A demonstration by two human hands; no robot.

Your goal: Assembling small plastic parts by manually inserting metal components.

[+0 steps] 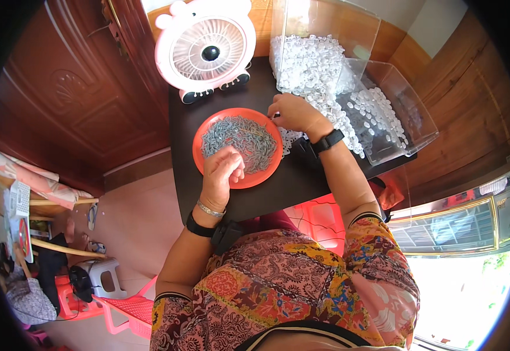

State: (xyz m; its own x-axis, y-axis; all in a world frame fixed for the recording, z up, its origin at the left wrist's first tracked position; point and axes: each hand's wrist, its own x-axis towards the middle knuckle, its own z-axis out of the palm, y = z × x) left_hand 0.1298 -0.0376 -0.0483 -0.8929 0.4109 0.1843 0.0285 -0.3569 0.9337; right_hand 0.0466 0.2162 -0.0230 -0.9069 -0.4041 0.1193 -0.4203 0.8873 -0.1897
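A round orange-red plate (198, 153) on the dark table holds a heap of thin grey-blue metal pieces (240, 131), like small nails or screws. My left hand (222, 165) is over the plate's near left part, its fingers curled in; whatever they hold is hidden. At the plate's right rim, my right hand (296, 112) has its fingers bent together, with a small dark spot at the fingertips that I cannot make out. Beside and beyond that hand lie many small white plastic pieces (334, 117), spread on the table.
A clear box (366, 35) full of white pieces stands at the back, tipped toward me. Right of it, a clear tray (421, 131) holds more. A pink-and-white fan (210, 52) stands at the back left. A red plastic stool (319, 219) is under the table (190, 196).
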